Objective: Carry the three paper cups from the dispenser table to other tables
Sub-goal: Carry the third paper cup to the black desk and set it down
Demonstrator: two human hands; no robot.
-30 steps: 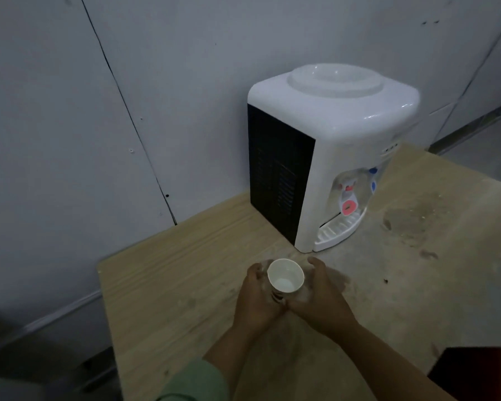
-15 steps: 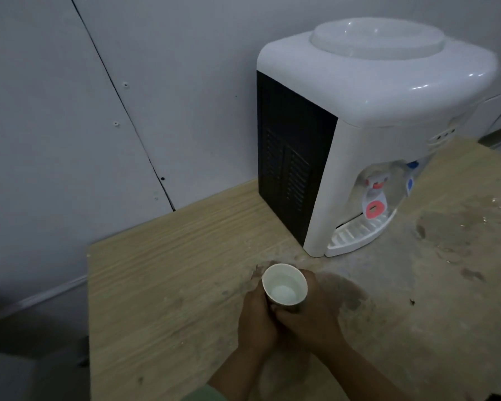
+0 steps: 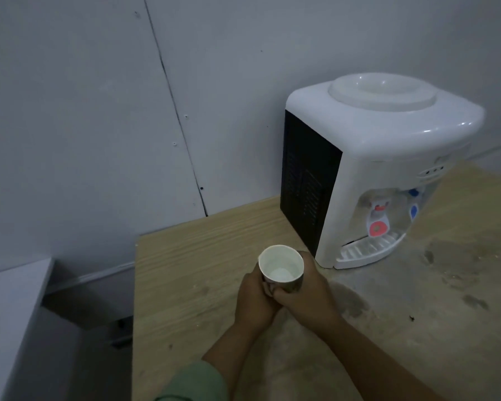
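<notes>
A white paper cup (image 3: 281,266) with its mouth facing up is held over the wooden dispenser table (image 3: 191,256). My left hand (image 3: 255,299) wraps its left side and my right hand (image 3: 307,293) wraps its right side and base. The cup sits a little to the left of the water dispenser (image 3: 370,169), a white unit with a black side panel, a red tap and a blue tap. I see only this one cup.
A grey panelled wall stands behind the table. Dark stains mark the tabletop (image 3: 446,273) to the right of my hands. A white surface (image 3: 9,308) lies lower left, beyond a gap at the table's left edge.
The view has shifted, so the dispenser now sits further right. Both hands have closed tighter around the cup and lifted it slightly.
</notes>
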